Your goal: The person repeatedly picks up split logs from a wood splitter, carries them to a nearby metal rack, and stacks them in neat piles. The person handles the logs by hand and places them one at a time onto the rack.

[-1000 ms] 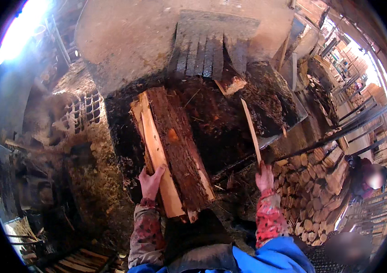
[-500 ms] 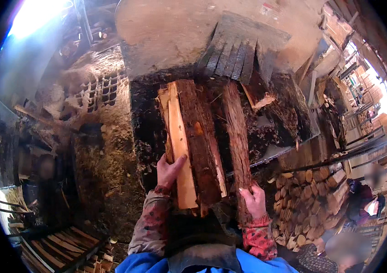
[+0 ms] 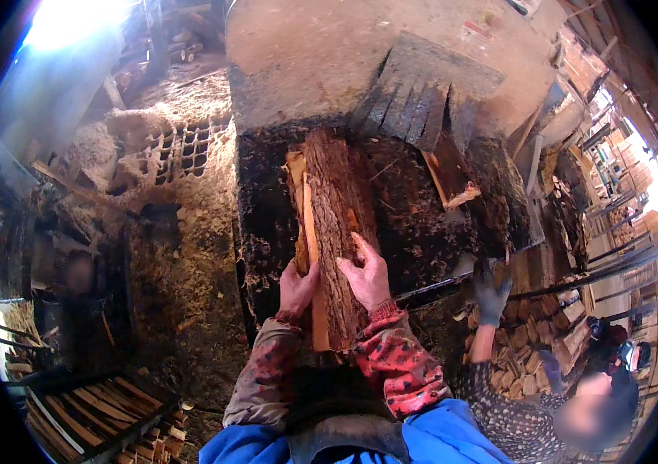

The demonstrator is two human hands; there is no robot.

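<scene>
Two bare hands: left hand [image 3: 299, 289] and right hand [image 3: 367, 280], side by side over one wood stack [image 3: 330, 240].
Left hand: grasping the stack's left side, thumb over the upper edge, fingers partly hidden; the grip probably keeps the layers in line.
Right hand: released, fingers and thumb spread over the bark toward the right; how hard it presses cannot be told. Its place suggests steadying the top layer.
Wood stack: in front of the person, long axis running near to far, one end toward the body, an arrangement that likely lets both hands reach its long sides.
Bark-faced slab [image 3: 325, 193]: on top, rough side up; its bark hides most of what lies beneath.
Pale board [image 3: 319, 326]: showing along the left edge, its smooth face partly covered by the slab.
Bench [image 3: 414, 232]: dark, littered with bark crumbs, bearing the stack.
Slotted dark sheet [image 3: 410, 97]: far side, strips hanging toward the bench, perhaps as a guard against flying chips.
Short wood piece [image 3: 446, 174]: far right of the stack, apart from it, partly under the strips.
Gloved hand [image 3: 491, 295]: another person's, grey, at the bench's right; whether it grips anything cannot be told.
Split-wood pile [image 3: 530, 367]: right, near.
Slatted rack [image 3: 85, 417]: near left, holding long strips.
</scene>
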